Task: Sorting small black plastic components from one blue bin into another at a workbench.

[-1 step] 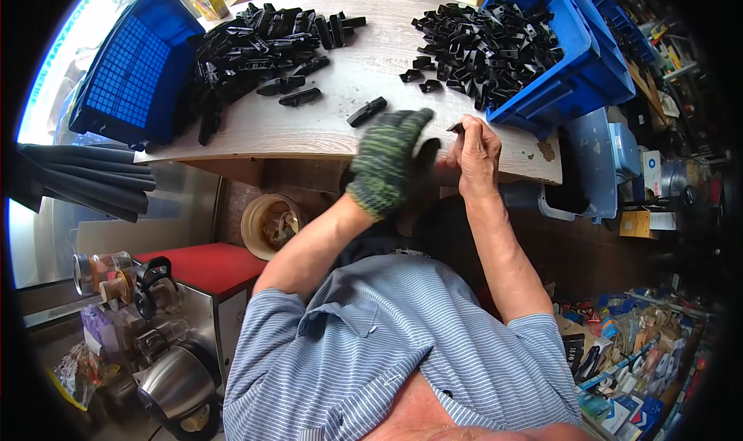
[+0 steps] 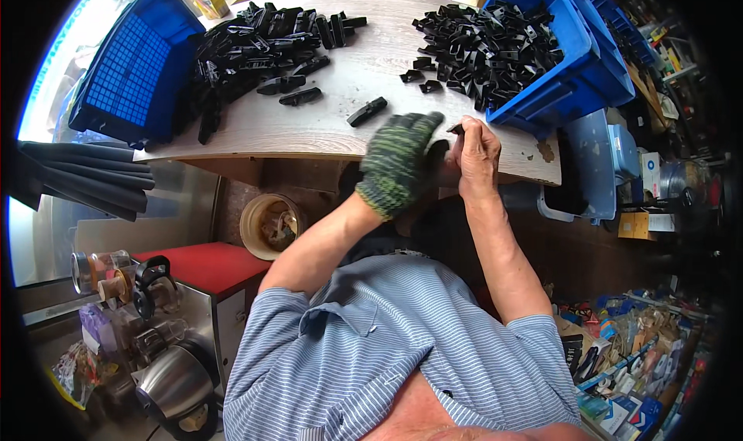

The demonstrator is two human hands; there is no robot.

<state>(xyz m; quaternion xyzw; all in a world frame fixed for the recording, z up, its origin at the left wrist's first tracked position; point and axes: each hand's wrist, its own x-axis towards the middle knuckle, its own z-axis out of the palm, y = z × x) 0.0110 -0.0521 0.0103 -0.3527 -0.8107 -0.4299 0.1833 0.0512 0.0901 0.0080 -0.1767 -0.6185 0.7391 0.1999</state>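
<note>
Cluttered workshop shelving rings a pale wood-grain counter [image 2: 325, 124], and you work at its near edge. Your left hand [image 2: 398, 162], in a green knitted glove, and your bare right hand [image 2: 476, 151] are pressed close together, both closed around a small black plastic part [image 2: 457, 129] whose tip shows between the fingers at the right hand's 11 o'clock. How the gloved fingers sit on it is hidden.

You look to be in the fitting step: one piece held in both hands, being pressed or snapped together just off the counter's edge. The next move likely calls for a firm squeeze with the part kept square, then a free hand to reach for more stock.

A single black piece [image 2: 368, 111] lies at 11 o'clock from the glove, near it. At 1 o'clock from the right hand, a blue bin [image 2: 576, 62] spills a heap of small black clips [image 2: 484, 46] onto the counter. At 10 o'clock lies a pile of longer black pieces [image 2: 255, 50], with a tipped blue crate [image 2: 135, 66] just beyond it.
</note>
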